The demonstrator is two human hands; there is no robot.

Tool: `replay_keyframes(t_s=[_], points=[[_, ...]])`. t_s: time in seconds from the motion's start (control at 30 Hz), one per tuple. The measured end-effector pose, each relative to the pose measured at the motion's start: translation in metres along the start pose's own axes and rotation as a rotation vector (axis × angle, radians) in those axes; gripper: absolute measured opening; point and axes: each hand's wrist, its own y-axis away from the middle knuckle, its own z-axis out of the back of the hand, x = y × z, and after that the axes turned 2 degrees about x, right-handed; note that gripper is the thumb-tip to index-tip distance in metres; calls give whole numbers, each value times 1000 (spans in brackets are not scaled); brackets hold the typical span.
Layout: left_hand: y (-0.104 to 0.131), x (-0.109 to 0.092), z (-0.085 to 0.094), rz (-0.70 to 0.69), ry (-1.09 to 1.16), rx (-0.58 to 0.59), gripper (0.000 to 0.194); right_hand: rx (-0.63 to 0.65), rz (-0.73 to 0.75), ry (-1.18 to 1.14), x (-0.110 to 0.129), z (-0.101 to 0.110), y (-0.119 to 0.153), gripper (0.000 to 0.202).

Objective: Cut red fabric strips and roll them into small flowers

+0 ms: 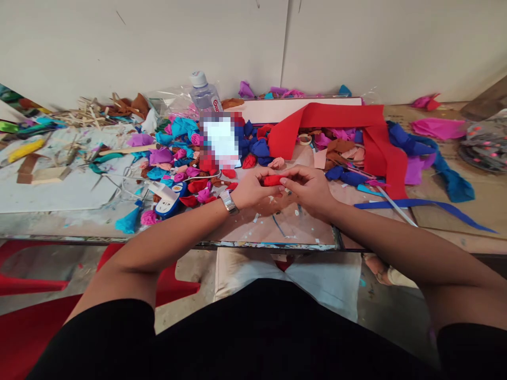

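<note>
A small red paper piece [272,180] is pinched between my two hands above the table's front part. My left hand [253,187], with a silver watch [229,202] at the wrist, grips its left end. My right hand [309,190] has thumb and fingers closed on its right end. Just beyond my fingers lies a pale pink paper flower [276,162]. Red, blue and pink crumpled paper pieces crowd the table to the left of my hands. A wide red paper strip [340,116] bends over the pile behind and to the right.
Behind the pile stands a clear bottle [206,95], near a blurred bright phone-like object [222,141]. A white and blue power strip [170,200] with cables sits left. Scissors [362,173] and a long blue strip [428,203] lie right. Red stools [35,285] are below the table edge.
</note>
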Motion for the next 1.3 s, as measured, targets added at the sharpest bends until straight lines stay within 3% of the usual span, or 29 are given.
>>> replay_keyframes(t_s=[0.23,0.53,0.87,1.13,1.3], points=[[1,-1,-2,85,253,67,48,-23,67,55,-2,1,-1,19],[-1,7,-4,202,505,1,50,-10,178,129,3,4,0,20],[-2,7,-1,248,601,37,55,-22,225,115,3,6,-2,19],[-1,-3,-3,308,674,-7,53,-10,323,164,-2,7,-4,15],[-1,-1,-4,268,627,0,52,-7,309,108,-2,6,-2,17]])
